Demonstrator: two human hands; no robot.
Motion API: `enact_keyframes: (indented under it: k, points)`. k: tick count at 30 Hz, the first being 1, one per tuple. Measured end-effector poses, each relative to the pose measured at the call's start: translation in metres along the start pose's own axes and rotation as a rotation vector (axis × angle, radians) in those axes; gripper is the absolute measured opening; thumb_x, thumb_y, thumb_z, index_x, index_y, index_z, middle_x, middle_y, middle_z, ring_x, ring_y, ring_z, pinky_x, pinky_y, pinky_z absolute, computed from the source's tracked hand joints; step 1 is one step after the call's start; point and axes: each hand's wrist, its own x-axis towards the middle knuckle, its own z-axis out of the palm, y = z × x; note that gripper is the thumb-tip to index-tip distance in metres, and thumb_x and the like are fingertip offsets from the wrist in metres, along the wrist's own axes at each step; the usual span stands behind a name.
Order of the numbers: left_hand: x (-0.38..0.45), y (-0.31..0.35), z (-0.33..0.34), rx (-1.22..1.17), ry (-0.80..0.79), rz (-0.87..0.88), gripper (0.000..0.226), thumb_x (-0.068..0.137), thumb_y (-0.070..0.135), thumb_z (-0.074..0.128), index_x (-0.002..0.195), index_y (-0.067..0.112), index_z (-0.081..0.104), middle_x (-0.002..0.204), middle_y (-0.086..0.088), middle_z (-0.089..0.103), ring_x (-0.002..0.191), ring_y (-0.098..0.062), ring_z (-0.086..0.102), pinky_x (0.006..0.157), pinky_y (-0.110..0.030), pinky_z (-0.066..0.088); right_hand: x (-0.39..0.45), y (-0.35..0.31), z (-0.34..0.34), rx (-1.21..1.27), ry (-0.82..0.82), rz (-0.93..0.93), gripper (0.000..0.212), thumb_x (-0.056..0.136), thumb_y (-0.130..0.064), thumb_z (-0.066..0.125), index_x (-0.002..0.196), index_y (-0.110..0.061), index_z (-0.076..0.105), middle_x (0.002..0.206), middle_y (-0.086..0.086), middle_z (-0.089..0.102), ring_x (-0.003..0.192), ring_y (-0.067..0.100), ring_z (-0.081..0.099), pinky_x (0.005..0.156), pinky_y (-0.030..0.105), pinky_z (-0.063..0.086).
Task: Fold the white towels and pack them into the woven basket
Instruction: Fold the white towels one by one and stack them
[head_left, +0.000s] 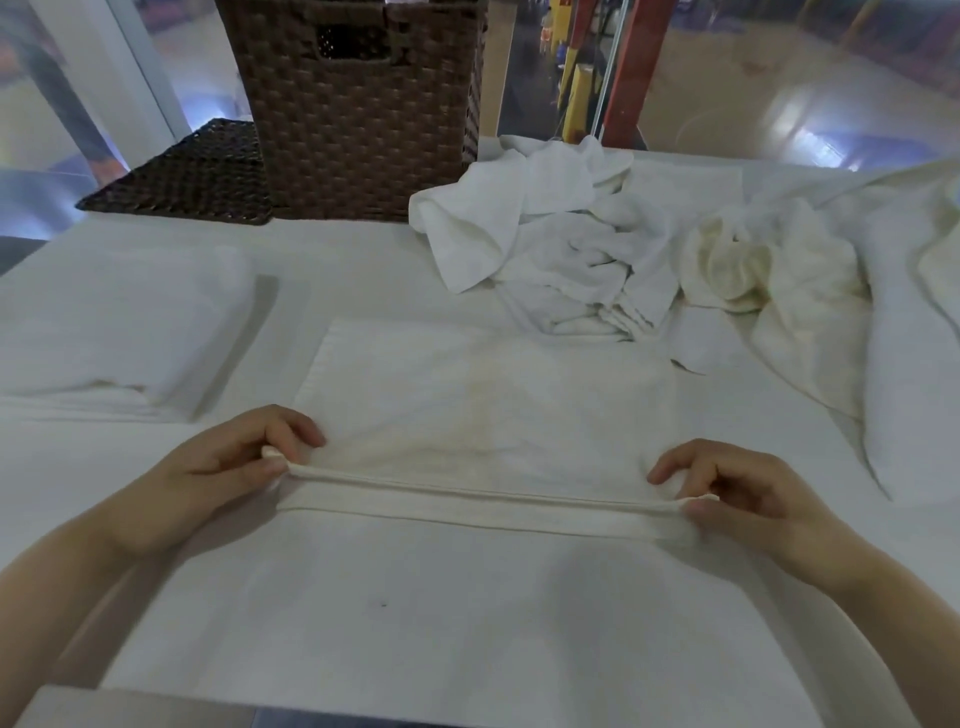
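Note:
A white towel (483, 400) lies flat in the middle of the table, with a faint yellowish stain. My left hand (218, 467) pinches its near left corner and my right hand (737, 493) pinches its near right corner, so the near edge is lifted slightly and pulled taut between them. The brown woven basket (358, 119) stands upright at the back of the table, beyond the towel. A pile of crumpled white towels (561, 249) lies at the back right. A folded white towel (119, 322) rests on the left.
The basket's flat woven lid (192, 176) lies left of the basket. More rumpled white cloth (831, 291) spreads along the right side. The white table (415, 613) ends at a near edge close to me. Glass panels stand behind the table.

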Motion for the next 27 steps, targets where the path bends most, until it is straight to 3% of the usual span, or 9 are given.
enact_keyframes:
  k: [6,11,15,19,21,23,25,27]
  points:
    - [-0.002,-0.007,-0.005,0.299,-0.079,0.11,0.021,0.091,0.036,0.054,0.089,0.018,0.064,0.119,0.003,0.062,0.112,-0.018,0.058,0.089,-0.024,0.043,0.001,0.01,-0.005,-0.199,-0.1,-0.072,0.017,0.083,-0.008,0.071,0.068,-0.012,0.064,0.109,0.002,0.067,0.107,0.022,0.064,0.09,0.023,0.045]
    - [-0.011,-0.009,-0.006,0.319,-0.032,0.115,0.036,0.089,0.06,0.054,0.098,0.031,0.073,0.128,0.012,0.063,0.12,-0.011,0.058,0.094,-0.019,0.048,-0.005,0.014,-0.004,-0.44,-0.102,-0.137,0.011,0.085,-0.022,0.069,0.075,-0.024,0.067,0.119,-0.011,0.063,0.114,0.015,0.059,0.094,0.021,0.045]
    - [-0.024,-0.021,-0.014,0.687,0.0,0.337,0.031,0.097,0.048,0.05,0.124,0.042,0.064,0.141,0.013,0.054,0.132,-0.017,0.05,0.107,-0.034,0.042,-0.018,0.018,-0.01,-0.613,-0.051,-0.199,0.019,0.09,-0.041,0.059,0.094,-0.032,0.076,0.13,-0.017,0.061,0.122,0.017,0.052,0.112,0.024,0.029]
    - [-0.032,-0.018,-0.015,0.937,-0.039,0.429,0.037,0.098,0.042,0.047,0.129,0.028,0.064,0.145,0.009,0.051,0.132,-0.021,0.049,0.1,-0.045,0.047,-0.028,0.02,-0.01,-0.46,-0.011,-0.09,0.021,0.096,-0.036,0.059,0.101,-0.031,0.079,0.131,-0.016,0.063,0.122,0.014,0.055,0.108,0.016,0.029]
    - [-0.031,-0.006,-0.013,0.948,-0.051,0.424,0.038,0.099,0.045,0.044,0.125,0.03,0.066,0.14,0.008,0.054,0.129,-0.02,0.05,0.1,-0.041,0.044,-0.024,0.015,-0.007,-0.295,0.047,0.005,0.024,0.094,-0.023,0.06,0.086,-0.027,0.081,0.12,-0.012,0.069,0.115,0.016,0.06,0.104,0.019,0.037]
    - [-0.023,0.01,-0.008,0.919,-0.038,0.426,0.038,0.099,0.045,0.042,0.117,0.027,0.071,0.132,0.008,0.06,0.123,-0.017,0.054,0.099,-0.035,0.043,-0.014,0.002,-0.006,-0.139,0.191,0.058,0.032,0.092,-0.013,0.055,0.071,-0.02,0.078,0.104,-0.007,0.074,0.102,0.016,0.065,0.091,0.019,0.047]
    - [-0.01,0.027,0.005,0.905,-0.023,0.451,0.037,0.099,0.041,0.042,0.113,0.022,0.072,0.123,0.008,0.063,0.115,-0.014,0.058,0.097,-0.031,0.043,0.003,-0.008,-0.006,-0.16,0.368,0.1,0.03,0.095,-0.009,0.057,0.073,-0.019,0.074,0.093,-0.007,0.073,0.09,0.01,0.066,0.08,0.017,0.048]
    - [0.007,0.041,0.029,0.885,-0.034,0.485,0.032,0.098,0.035,0.046,0.112,0.02,0.071,0.116,0.007,0.065,0.109,-0.014,0.059,0.093,-0.03,0.045,0.027,-0.01,-0.007,-0.27,0.447,0.175,0.015,0.093,-0.014,0.06,0.087,-0.023,0.07,0.096,-0.008,0.071,0.086,0.006,0.063,0.077,0.021,0.046]
